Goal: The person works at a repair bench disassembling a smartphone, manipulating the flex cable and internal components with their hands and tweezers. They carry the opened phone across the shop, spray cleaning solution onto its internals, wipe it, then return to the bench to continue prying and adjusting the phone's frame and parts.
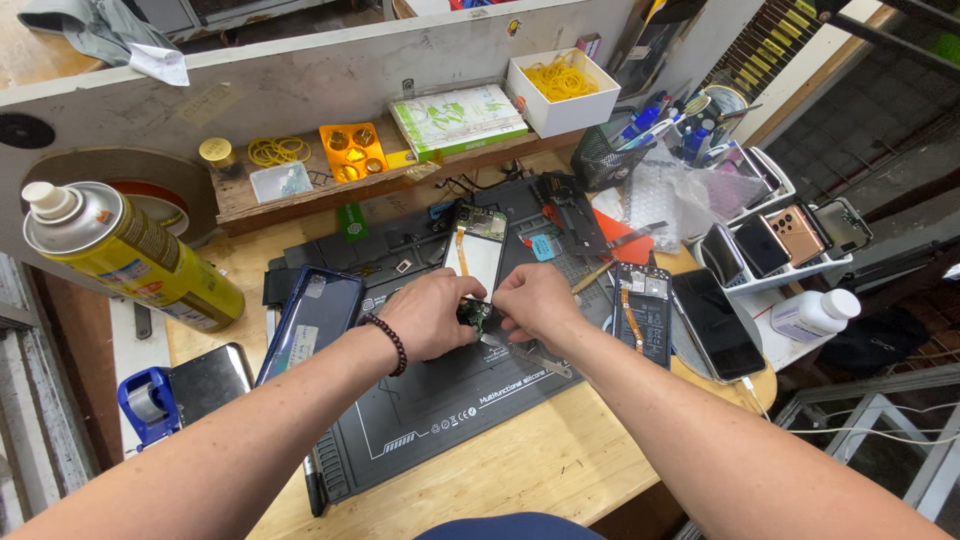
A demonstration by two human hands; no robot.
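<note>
Hands meet at the middle of a dark work mat (pixel 440 400) on a wooden table (pixel 540 470). Left hand (pixel 432 315), with a bead bracelet (pixel 388 343) on its wrist, curls its fingers around a small green circuit board (pixel 473 315) and pinches it from the left. Right hand (pixel 538 300) is closed on the same board from the right, fingertips pressed to it; whether it also holds a tool cannot be told. The board sits between the two hands, just above the mat. Metal tweezers (pixel 530 357) lie on the mat directly below the right hand.

Just beyond the hands lies an opened phone (pixel 476 250), white inside, with an orange flex strip. Right of the right hand lies a second opened phone (pixel 641 310), dark, with a black phone (pixel 716 322) screen-up beside it. Farther right, a white rack (pixel 790 270) holds several phones on edge, and a white bottle (pixel 815 314) lies near it.

Left of the left hand, a phone in a blue case (pixel 312 318) leans on the mat's edge. Well to the left lie a yellow spray can (pixel 130 255) on its side, a dark slab (pixel 208 378) and a blue tape dispenser (pixel 148 402).

Beyond the hands, a low shelf (pixel 240 195) carries yellow rubber bands (pixel 277 150), an orange tray (pixel 352 150) and a green-and-white box (pixel 458 118). A white box of rubber bands (pixel 562 90) stands to its right.
</note>
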